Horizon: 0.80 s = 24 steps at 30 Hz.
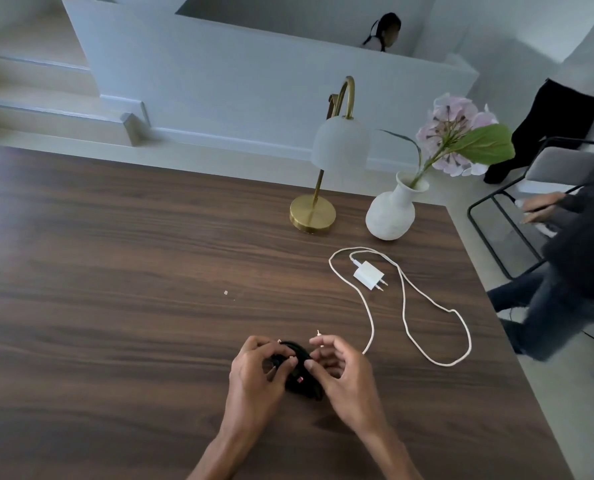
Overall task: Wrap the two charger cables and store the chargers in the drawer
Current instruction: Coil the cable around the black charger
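A black charger (297, 370) with its cable coiled around it sits between both my hands, low over the dark wooden table (115, 271). My left hand (254, 372) grips its left side with the fingers curled on the coil. My right hand (340, 365) pinches the cable on the right side. A white charger (368, 274) lies on the table farther right, prongs toward me. Its white cable (404, 306) sprawls loose in wide loops, one end reaching close to my right hand. No drawer is in view.
A brass lamp (312, 216) with a white shade and a white vase (390, 213) holding a pink flower stand at the table's far right. A person in dark clothes sits on a chair (517, 216) beyond the right edge. Another person is far behind a white wall.
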Tool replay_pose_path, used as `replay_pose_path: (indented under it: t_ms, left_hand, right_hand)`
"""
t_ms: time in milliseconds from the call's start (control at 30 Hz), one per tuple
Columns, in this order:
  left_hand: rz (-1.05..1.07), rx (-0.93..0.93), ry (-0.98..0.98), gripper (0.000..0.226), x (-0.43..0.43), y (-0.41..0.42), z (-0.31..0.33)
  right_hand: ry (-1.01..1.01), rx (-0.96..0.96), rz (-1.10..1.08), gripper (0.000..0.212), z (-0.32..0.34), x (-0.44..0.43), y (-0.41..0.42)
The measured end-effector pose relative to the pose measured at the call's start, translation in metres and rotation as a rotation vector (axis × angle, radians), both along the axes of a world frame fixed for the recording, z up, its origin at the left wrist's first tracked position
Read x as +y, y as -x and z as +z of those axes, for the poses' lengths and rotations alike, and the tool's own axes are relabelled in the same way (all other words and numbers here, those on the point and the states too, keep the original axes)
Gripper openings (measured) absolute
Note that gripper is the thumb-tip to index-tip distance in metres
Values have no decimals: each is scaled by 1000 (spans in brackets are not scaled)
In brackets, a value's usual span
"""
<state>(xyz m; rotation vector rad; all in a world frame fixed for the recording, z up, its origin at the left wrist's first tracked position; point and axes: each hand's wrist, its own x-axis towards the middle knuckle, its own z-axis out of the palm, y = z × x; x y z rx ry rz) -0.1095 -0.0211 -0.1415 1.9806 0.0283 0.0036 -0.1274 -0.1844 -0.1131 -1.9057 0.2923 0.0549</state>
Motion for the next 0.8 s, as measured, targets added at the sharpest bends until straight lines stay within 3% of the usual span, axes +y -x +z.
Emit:
replay_pose_path:
  t_ms: [267, 500, 800]
  left_hand:
    - [41, 36, 58, 35, -2, 1, 2]
    - [-12, 51, 88, 29, 9, 0, 7]
    - [-60, -9, 27, 39, 6, 0, 11]
  right_hand:
    - [-132, 205, 51, 7, -9, -18, 3]
    - [-144, 119, 80, 11, -4, -16, -1]
    - [19, 68, 218, 28, 1, -18, -8]
